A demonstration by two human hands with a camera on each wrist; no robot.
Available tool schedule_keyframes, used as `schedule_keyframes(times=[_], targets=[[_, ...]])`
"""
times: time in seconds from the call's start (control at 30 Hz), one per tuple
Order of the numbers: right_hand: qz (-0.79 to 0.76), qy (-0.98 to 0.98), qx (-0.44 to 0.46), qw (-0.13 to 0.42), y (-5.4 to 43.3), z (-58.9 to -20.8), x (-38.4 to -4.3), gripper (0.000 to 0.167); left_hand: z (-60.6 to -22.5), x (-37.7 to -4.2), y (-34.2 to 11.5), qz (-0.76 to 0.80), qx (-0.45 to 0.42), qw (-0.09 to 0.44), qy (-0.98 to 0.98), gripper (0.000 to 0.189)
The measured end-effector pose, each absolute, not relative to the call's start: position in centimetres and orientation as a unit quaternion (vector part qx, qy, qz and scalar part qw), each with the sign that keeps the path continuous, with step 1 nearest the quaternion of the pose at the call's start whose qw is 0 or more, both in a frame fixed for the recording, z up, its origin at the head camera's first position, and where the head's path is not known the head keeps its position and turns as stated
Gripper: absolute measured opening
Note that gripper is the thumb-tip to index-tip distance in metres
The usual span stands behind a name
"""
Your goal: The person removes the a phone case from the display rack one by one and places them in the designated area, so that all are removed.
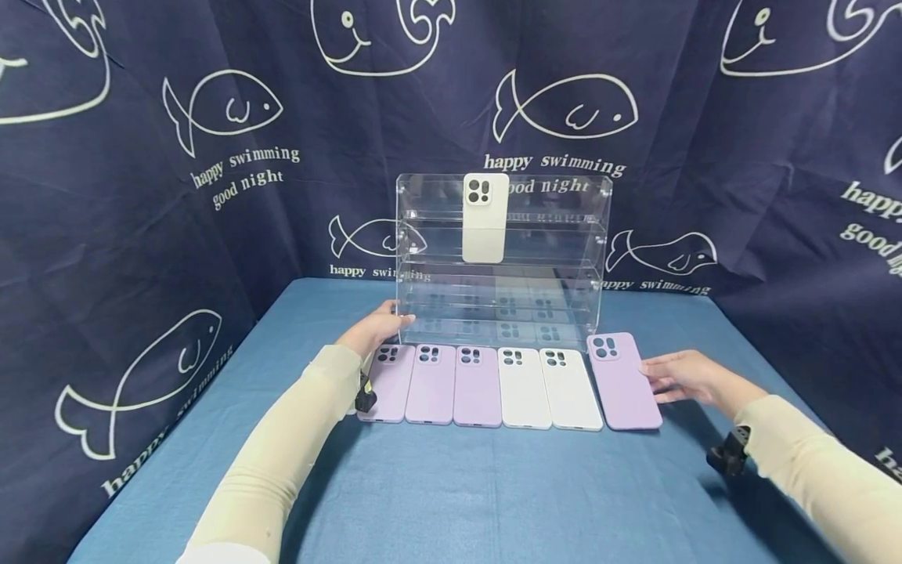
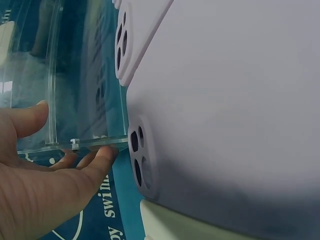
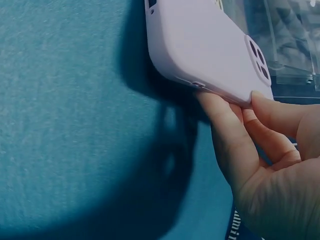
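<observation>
My left hand (image 1: 373,329) grips the lower left side of a clear acrylic tiered display stand (image 1: 430,249), thumb inside the side panel and fingers outside it, as the left wrist view shows. With thumb and fingers my right hand (image 1: 687,377) pinches the long edge of a lilac phone case (image 1: 623,384) at the right end of the row. The right wrist view shows this case (image 3: 210,45) tilted, with a shadow on the cloth under it. A white phone case (image 1: 485,235) leans upright on the stand's upper tiers.
Left of the held case, several cases lie side by side before the stand: lilac ones (image 1: 430,388) on the left, two white ones (image 1: 524,392) further right. A blue cloth (image 1: 451,493) covers the table. Dark blue fish-print curtains (image 1: 451,117) hang behind and at both sides.
</observation>
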State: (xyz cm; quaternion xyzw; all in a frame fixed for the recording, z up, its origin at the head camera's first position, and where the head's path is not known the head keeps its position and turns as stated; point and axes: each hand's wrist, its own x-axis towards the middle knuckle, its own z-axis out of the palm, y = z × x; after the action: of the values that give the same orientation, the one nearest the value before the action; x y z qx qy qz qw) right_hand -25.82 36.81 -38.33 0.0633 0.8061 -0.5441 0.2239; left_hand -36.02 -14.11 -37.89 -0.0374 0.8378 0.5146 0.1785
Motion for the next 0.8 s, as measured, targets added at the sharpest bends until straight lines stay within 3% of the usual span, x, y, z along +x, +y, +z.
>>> schedule_keyframes(times=[0.8], targets=[[-0.512,0.828,0.138,0.181,35.9,-40.1,-25.7,0.054,-37.9,-36.3,-14.1,0.52,-0.042,0.173,0.836,0.074]])
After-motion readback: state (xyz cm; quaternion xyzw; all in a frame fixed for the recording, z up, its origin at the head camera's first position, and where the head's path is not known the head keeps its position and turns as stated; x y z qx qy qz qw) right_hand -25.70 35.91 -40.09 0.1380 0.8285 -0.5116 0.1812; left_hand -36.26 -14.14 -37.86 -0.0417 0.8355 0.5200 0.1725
